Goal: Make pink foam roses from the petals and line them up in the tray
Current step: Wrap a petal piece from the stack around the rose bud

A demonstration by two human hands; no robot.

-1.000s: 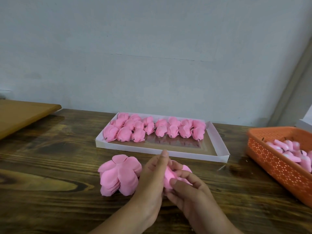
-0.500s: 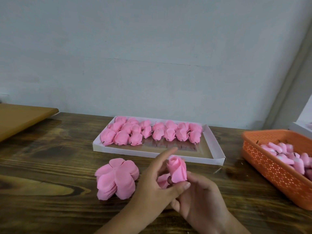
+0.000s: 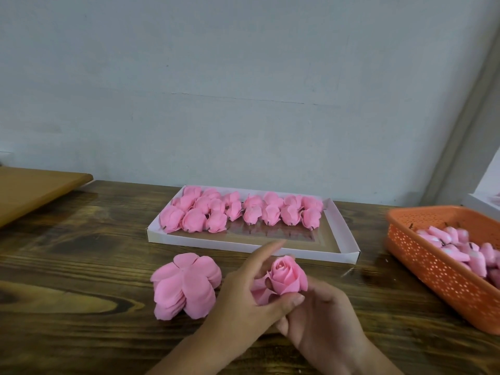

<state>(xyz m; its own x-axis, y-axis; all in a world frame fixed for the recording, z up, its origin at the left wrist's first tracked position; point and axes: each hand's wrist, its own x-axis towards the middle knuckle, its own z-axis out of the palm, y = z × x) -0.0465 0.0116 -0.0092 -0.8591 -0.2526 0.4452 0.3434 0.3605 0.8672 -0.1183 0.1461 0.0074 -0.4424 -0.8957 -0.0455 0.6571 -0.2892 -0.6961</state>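
Note:
A pink foam rose (image 3: 288, 274) stands upright between my two hands, its bud facing me. My left hand (image 3: 243, 301) pinches its base with the thumb, the index finger stretched out toward the tray. My right hand (image 3: 322, 318) cups the rose from below and the right. A loose petal layer (image 3: 259, 292) hangs under the bud. A stack of pink petals (image 3: 185, 285) lies on the table to the left of my hands. The white tray (image 3: 254, 246) behind holds several finished roses (image 3: 240, 209) along its far side.
An orange perforated basket (image 3: 433, 269) with several pink rose buds stands at the right. A light wooden board (image 3: 35, 190) lies at the far left. The dark wooden table (image 3: 81, 266) ends at a grey wall. A white box edge (image 3: 484, 204) shows at far right.
The rose has risen from behind my fingers and turned its bud toward me. My left thumb now presses at its base, and the view has shifted slightly.

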